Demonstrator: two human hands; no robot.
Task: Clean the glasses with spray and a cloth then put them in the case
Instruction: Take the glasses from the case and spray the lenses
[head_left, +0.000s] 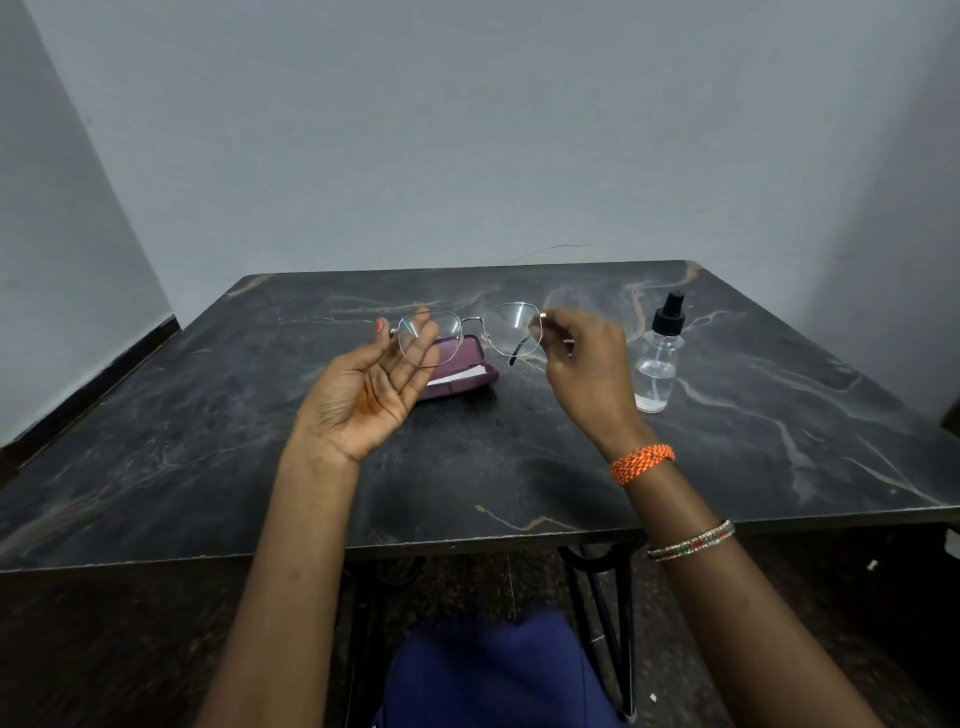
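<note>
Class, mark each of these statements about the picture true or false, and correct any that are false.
1. The glasses lie flat on the table. False: they are held up above it.
2. The right hand pinches one end of the frame. True.
3. The spray bottle lies on its side. False: it stands upright.
4. The case sits on the table, partly hidden by the left hand. True.
5. The spray bottle is left of the case. False: it stands to the right of it.

open left hand (363, 400), right fingers (563, 326) in pinch
</note>
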